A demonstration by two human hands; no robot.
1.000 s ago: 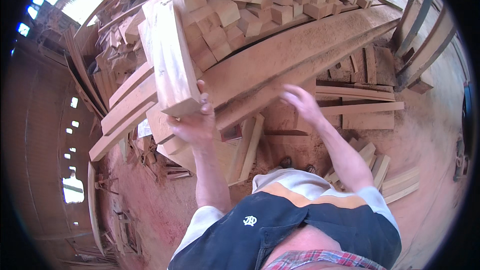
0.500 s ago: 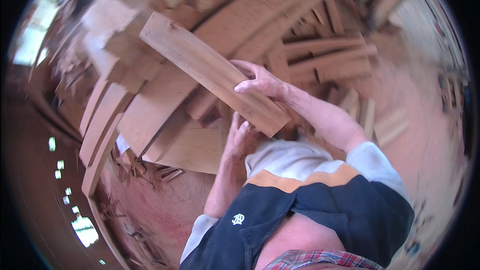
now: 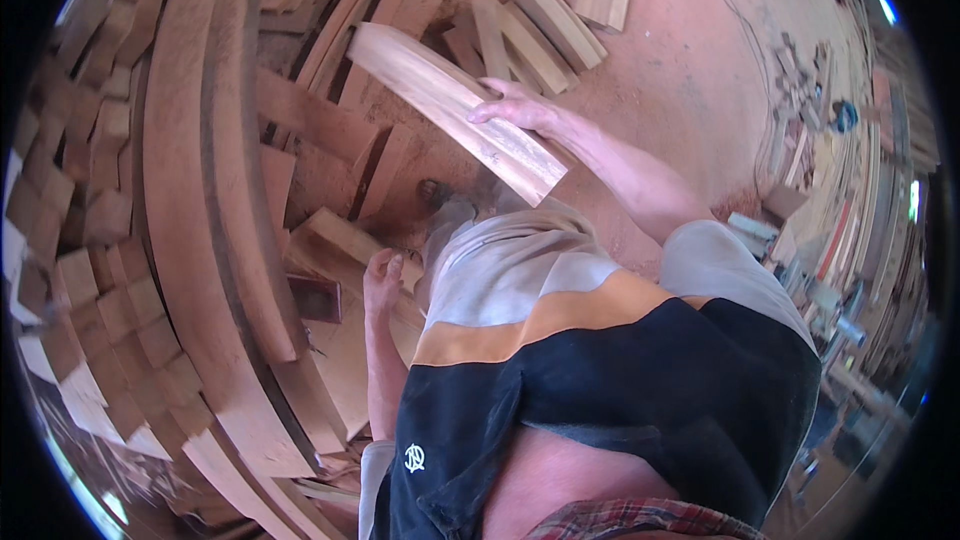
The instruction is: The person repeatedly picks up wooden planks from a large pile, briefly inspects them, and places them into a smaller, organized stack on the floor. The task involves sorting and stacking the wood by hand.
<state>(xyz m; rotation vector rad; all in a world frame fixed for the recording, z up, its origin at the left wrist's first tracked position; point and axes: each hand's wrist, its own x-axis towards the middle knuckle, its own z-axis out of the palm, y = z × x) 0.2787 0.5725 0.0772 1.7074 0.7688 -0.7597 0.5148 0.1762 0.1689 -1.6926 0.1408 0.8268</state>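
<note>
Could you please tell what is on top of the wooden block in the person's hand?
On the long, pale-brown wooden block, the right hand lies with its thumb on the upper face. The wood beneath the hand is covered; the block's underside is hidden.

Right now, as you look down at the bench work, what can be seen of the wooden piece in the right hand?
The wooden piece is long, straight-edged and light brown, with lengthwise streaks like grain. It is held aslant, far end to the upper left, near end toward the person. The right hand grips it, thumb on its face; its underside is hidden.
</note>
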